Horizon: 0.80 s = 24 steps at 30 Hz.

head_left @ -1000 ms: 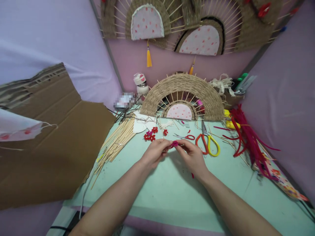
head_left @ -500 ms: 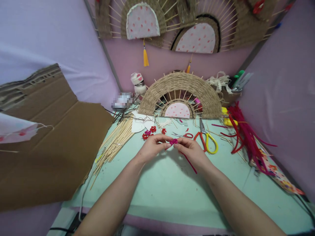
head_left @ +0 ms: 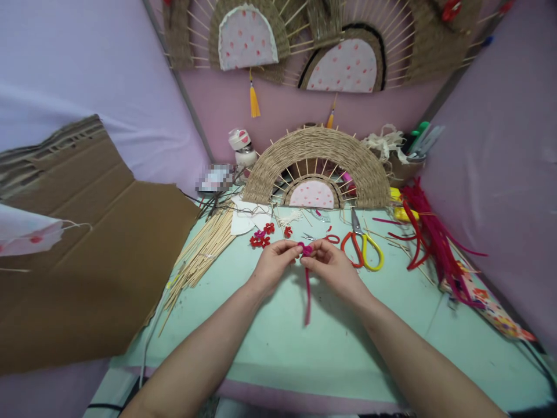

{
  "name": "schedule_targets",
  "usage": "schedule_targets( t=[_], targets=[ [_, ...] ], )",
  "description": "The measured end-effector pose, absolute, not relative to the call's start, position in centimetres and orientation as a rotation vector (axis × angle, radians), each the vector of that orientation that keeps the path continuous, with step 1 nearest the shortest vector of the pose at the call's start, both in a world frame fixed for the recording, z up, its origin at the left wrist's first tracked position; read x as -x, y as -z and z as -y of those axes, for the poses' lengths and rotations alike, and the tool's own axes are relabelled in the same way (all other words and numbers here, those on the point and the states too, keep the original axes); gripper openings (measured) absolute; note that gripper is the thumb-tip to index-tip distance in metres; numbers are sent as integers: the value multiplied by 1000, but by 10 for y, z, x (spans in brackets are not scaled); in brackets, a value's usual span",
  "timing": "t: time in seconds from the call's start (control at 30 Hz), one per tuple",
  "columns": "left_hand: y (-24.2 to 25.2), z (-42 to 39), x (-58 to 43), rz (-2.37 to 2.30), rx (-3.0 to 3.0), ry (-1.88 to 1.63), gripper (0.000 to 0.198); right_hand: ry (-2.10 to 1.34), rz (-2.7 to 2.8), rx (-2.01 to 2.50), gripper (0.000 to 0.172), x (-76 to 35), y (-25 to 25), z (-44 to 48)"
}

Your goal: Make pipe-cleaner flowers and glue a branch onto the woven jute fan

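Observation:
Between my fingertips is a magenta pipe cleaner [head_left: 308, 296], bent into small loops like a flower at its top, with a straight tail hanging down. My left hand [head_left: 275, 266] pinches the left side of the loops. Thumb and fingers of my right hand [head_left: 333, 266] close on their right side. Just beyond my left hand lie several small red pipe-cleaner flowers [head_left: 260, 241]. Small red-handled scissors [head_left: 332, 238] rest beyond my right hand, partly hidden by it. Larger scissors [head_left: 357, 238] with one red and one yellow handle lie to its right.
A woven half-round fan [head_left: 319, 145] stands at the back. Thin wooden sticks [head_left: 202, 247] lie left, beside a big cardboard sheet [head_left: 100, 255]. Magenta and red pipe cleaners [head_left: 429, 232] are bundled on the right. Similar fans [head_left: 248, 38] hang on the wall.
The pipe cleaner's tail has swung from slanting right under my right hand to hanging nearly straight down. My fingers have shifted slightly around the loops, and the whole view has moved a little.

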<state>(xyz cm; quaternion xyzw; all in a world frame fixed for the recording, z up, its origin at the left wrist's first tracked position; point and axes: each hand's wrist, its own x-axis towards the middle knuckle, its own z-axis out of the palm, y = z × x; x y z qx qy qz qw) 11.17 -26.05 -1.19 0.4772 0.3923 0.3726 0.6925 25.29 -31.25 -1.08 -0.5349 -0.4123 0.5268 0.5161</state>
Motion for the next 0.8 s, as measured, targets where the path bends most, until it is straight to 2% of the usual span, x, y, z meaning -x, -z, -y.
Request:
schedule_targets(
  t=[0.5, 0.63, 0.8],
  targets=[
    [11, 262, -108, -918, -1539, -1006, 15, -1067, 1066, 1453, 27, -254, 1, 313],
    [8, 272, -109, -1121, -1784, -1156, 23, -873, 990, 1492, 26, -253, 7, 313],
    [11, 280, -113, -1089, -1692, -1019, 27, -858, 1031, 1466, 21, -250, 9, 314]
  ],
)
